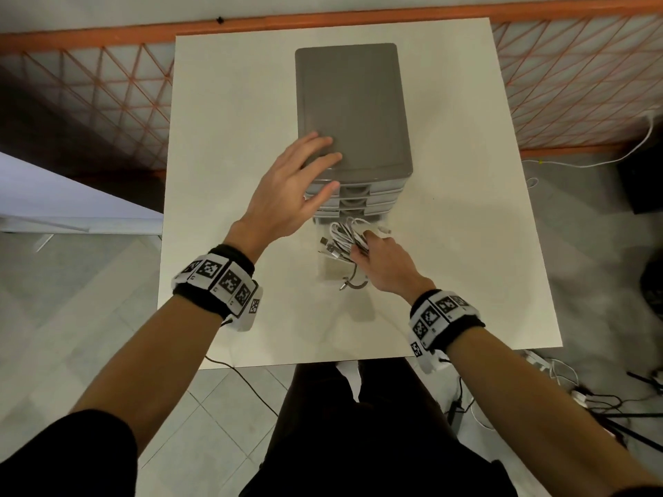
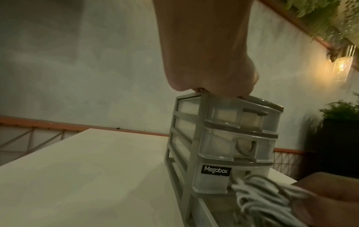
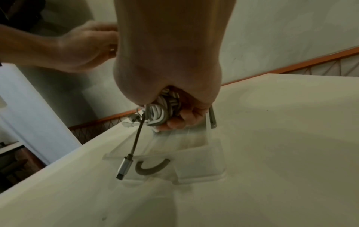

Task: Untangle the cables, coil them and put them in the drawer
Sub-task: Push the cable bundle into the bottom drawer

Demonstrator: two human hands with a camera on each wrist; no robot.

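A grey drawer unit stands on the white table. Its clear bottom drawer is pulled out toward me. My right hand grips a bundle of coiled white and grey cables over that drawer. A dark cable end with a silver plug dangles down in front of the drawer's handle. My left hand lies with straight fingers on the front left corner of the unit's top.
The table's near edge is close to my legs. An orange lattice fence runs behind the table. Loose wires and gear lie on the tiled floor at the right. A white surface stands at the left.
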